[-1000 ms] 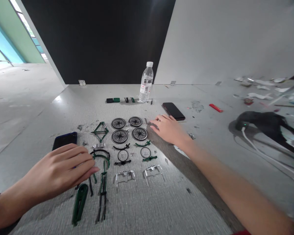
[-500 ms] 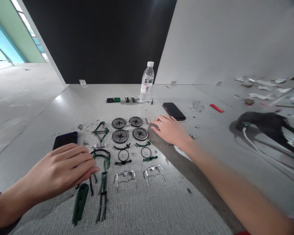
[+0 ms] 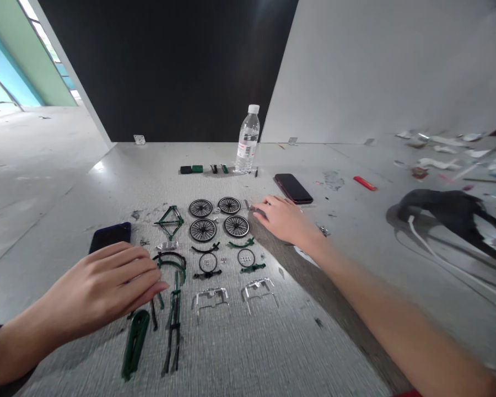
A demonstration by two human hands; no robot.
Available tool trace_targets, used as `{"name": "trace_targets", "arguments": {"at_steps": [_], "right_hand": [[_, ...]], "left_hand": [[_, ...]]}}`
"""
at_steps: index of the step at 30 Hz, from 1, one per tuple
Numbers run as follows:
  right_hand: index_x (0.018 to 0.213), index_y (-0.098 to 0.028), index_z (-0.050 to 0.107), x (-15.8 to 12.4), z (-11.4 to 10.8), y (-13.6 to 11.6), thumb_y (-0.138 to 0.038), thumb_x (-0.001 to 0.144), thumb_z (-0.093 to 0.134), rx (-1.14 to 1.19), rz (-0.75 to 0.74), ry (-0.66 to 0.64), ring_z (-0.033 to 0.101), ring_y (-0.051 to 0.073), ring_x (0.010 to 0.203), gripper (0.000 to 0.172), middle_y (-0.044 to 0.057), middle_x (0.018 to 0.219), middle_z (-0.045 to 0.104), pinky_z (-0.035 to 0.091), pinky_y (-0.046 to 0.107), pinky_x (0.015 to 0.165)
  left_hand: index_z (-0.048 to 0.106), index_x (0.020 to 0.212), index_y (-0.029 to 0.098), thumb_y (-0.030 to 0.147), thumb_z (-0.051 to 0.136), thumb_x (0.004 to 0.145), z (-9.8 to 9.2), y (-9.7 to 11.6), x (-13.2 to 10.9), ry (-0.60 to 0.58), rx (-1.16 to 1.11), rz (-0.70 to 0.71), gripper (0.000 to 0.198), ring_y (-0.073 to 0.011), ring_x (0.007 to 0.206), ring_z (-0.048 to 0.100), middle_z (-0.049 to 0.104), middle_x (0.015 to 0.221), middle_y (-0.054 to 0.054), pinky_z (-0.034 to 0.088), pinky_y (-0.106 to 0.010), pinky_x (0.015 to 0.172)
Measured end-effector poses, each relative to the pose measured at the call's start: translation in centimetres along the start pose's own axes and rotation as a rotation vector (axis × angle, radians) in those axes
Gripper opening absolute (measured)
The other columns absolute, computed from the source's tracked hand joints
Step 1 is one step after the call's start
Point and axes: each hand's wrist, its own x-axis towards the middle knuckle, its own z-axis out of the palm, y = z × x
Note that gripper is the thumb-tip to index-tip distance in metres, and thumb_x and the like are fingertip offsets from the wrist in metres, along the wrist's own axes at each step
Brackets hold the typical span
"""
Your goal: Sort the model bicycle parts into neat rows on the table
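My left hand (image 3: pixel 111 278) hovers palm down at the lower left, fingers stretched out beside the curved black and green fender pieces (image 3: pixel 174 260). Below it lie a long green part (image 3: pixel 135 342) and a thin green-and-black fork-like part (image 3: pixel 174 325). Over on the right, my right hand (image 3: pixel 279 218) reaches in with its fingers extended and thumb slightly apart. Its fingertips are at a small grey strip (image 3: pixel 247 204), right of the spoked wheels (image 3: pixel 236 226); I cannot tell whether they touch it. A green diamond-shaped bicycle frame (image 3: pixel 171 223) lies left of the wheels.
A water bottle (image 3: pixel 248 140) stands at the back. One phone (image 3: pixel 293 188) lies beyond my right hand, another phone (image 3: pixel 109 236) beyond my left. Clear bent parts (image 3: pixel 211 295) lie in front. A black object with a white cable (image 3: pixel 430 207) and a red item (image 3: pixel 364 183) are rightward.
My right hand has shifted slightly left, bringing its fingertips closer to the small grey strip. The left hand and the laid-out parts look unchanged.
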Motion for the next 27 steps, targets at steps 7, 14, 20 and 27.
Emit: {"name": "trace_targets", "arguments": {"at_steps": [7,14,20,27], "right_hand": [[0.136,-0.019,0.068,0.25,0.18,0.03,-0.033,0.103,0.037,0.014,0.005,-0.010,0.062,0.030,0.101,0.048,0.017,0.123,0.066,0.047,0.045,0.085],[0.132,-0.018,0.070,0.22,0.12,0.04,-0.034,0.103,0.037,-0.007,-0.001,-0.007,0.062,0.030,0.103,0.047,0.017,0.122,0.067,0.047,0.046,0.089],[0.132,-0.020,0.070,0.23,0.12,0.01,-0.032,0.103,0.037,-0.004,-0.009,-0.005,0.063,0.029,0.101,0.046,0.016,0.121,0.067,0.048,0.045,0.086],[0.134,-0.022,0.070,0.23,0.07,-0.14,-0.032,0.103,0.037,0.012,-0.009,0.003,0.063,0.029,0.100,0.046,0.016,0.121,0.067,0.048,0.045,0.088]], "left_hand": [[0.065,0.092,0.016,0.019,0.060,0.100,0.07,0.05,0.04,0.007,-0.005,-0.003,0.011,-0.0190,0.079,0.065,0.071,0.084,-0.002,0.051,-0.036,0.071],[0.066,0.090,0.016,0.019,0.060,0.099,0.09,0.05,-0.08,-0.003,-0.007,-0.014,0.012,-0.0184,0.080,0.065,0.071,0.084,-0.002,0.050,-0.035,0.072],[0.068,0.090,0.017,0.021,0.061,0.099,0.02,0.08,0.10,0.007,-0.009,-0.028,0.012,-0.0171,0.079,0.066,0.072,0.084,-0.001,0.051,-0.033,0.072],[0.068,0.090,0.018,0.021,0.059,0.099,-0.03,0.04,0.13,0.015,0.001,-0.018,0.013,-0.0173,0.080,0.066,0.072,0.084,-0.001,0.051,-0.033,0.071]]}}
